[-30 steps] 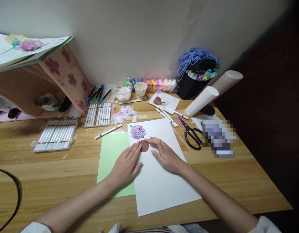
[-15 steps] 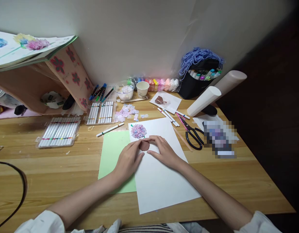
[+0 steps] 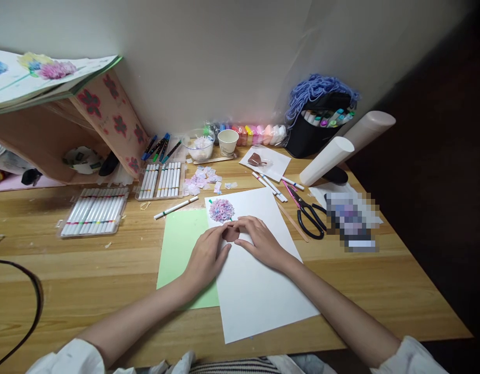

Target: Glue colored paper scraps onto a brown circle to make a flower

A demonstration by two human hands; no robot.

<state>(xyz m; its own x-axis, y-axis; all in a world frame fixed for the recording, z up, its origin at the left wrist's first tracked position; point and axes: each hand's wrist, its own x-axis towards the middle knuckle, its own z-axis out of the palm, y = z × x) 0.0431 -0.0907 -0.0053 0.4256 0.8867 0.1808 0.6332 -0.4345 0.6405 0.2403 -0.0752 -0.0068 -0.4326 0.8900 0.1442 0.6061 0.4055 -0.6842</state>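
Observation:
A flat piece of brown modelling clay point(image 3: 231, 234) lies on the white paper sheet point(image 3: 263, 296), below a pink and blue paper-scrap flower point(image 3: 222, 210). My left hand point(image 3: 206, 255) curls round the clay's left edge, fingertips at its top. From the other side my right hand point(image 3: 265, 244) grips the upper right edge, its thumb close to the lower right rim. Both sets of fingertips nearly meet above the clay and hide part of its outline. A green sheet point(image 3: 181, 254) is partly covered by the white one and my left forearm.
Marker boxes point(image 3: 94, 212), paper scraps point(image 3: 203, 179) and a paper cup point(image 3: 228, 142) stand behind and to the left. Black-handled scissors point(image 3: 310, 218), loose markers point(image 3: 271, 188), a wooden stick point(image 3: 293, 222) and a white tube point(image 3: 328, 161) are at the right. More brown clay point(image 3: 255, 159) sits in plastic behind.
My fingers have shifted slightly along the clay's top edge, and a little less of the clay shows. The whole view has moved very slightly.

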